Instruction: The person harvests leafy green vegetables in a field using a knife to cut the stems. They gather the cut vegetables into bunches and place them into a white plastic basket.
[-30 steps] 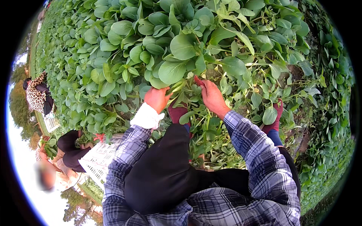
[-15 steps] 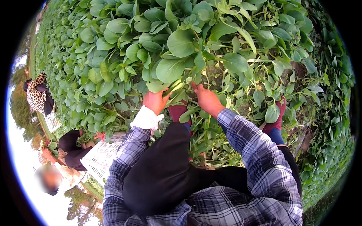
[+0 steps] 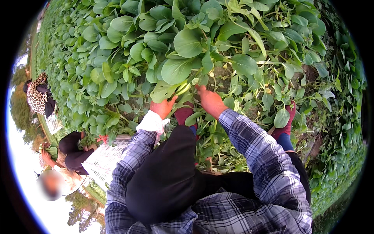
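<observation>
My left hand (image 3: 161, 109) is closed round a leafy green plant (image 3: 163, 91), its thumb pressed near the pale stalks. Broad leaves cover most of that hand's fingers. A white cuff wraps the left wrist. My right hand (image 3: 212, 103) is just to the right, its fingers curled together with the tips close to the base of the stalks. Whatever those fingertips pinch is too small to make out. Just beyond both hands stand large, round-leaved greens (image 3: 188, 43), rooted in the soil.
My feet in dark red socks (image 3: 285, 124) are among low plants and weeds. On the left are a white plastic crate (image 3: 102, 162) and a person in dark trousers (image 3: 72, 150) holding greens. Farther off is a person in a leopard-print top (image 3: 37, 97). Dense greens fill the field.
My left hand has shifted slightly down, and its thumb stands out more from the leaves. The right hand has moved a little to the left, toward the stalks.
</observation>
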Demonstrator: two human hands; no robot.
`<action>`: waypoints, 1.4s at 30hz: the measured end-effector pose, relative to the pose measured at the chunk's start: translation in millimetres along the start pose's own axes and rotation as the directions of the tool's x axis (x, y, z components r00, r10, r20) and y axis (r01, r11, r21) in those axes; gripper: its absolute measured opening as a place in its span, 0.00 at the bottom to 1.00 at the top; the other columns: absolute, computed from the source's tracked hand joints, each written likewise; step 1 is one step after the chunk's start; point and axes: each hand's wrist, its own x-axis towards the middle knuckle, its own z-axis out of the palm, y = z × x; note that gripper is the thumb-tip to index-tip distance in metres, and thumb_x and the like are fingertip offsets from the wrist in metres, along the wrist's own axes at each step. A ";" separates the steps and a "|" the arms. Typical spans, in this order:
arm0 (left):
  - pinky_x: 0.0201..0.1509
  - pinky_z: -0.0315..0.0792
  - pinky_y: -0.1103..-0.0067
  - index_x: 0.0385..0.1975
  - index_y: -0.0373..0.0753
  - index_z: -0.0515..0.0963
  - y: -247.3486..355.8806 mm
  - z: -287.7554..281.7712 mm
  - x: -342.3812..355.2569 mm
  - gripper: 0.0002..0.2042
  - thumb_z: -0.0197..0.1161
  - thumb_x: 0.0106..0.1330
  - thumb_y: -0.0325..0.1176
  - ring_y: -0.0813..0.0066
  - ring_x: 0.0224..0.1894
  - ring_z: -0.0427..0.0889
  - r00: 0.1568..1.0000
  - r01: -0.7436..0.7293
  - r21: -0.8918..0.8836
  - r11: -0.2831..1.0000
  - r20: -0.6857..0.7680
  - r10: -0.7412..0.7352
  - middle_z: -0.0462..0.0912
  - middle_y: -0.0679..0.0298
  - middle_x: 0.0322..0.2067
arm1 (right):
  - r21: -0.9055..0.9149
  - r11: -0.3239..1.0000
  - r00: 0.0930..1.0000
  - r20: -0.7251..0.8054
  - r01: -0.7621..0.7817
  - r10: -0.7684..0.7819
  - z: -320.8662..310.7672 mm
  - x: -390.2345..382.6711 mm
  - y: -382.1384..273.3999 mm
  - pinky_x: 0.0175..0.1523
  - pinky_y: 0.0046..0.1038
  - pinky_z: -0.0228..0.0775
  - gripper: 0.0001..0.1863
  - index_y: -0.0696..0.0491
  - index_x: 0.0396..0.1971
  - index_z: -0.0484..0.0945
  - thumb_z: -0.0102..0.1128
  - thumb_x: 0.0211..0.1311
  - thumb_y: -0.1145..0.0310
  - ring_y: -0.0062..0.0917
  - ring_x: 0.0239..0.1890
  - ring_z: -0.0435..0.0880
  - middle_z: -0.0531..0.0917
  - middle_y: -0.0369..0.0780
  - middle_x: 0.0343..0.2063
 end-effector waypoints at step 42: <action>0.60 0.64 0.71 0.56 0.31 0.66 137.6 -72.6 43.9 0.37 0.72 0.51 0.48 0.63 0.55 0.72 0.765 0.292 -0.704 0.647 0.578 0.284 0.73 0.51 0.52 | 0.854 0.469 0.951 0.299 -0.226 -0.085 -102.9 -82.5 8.1 0.24 0.15 0.63 0.19 0.54 0.50 0.65 0.57 0.60 0.75 0.16 0.28 0.81 0.78 0.36 0.33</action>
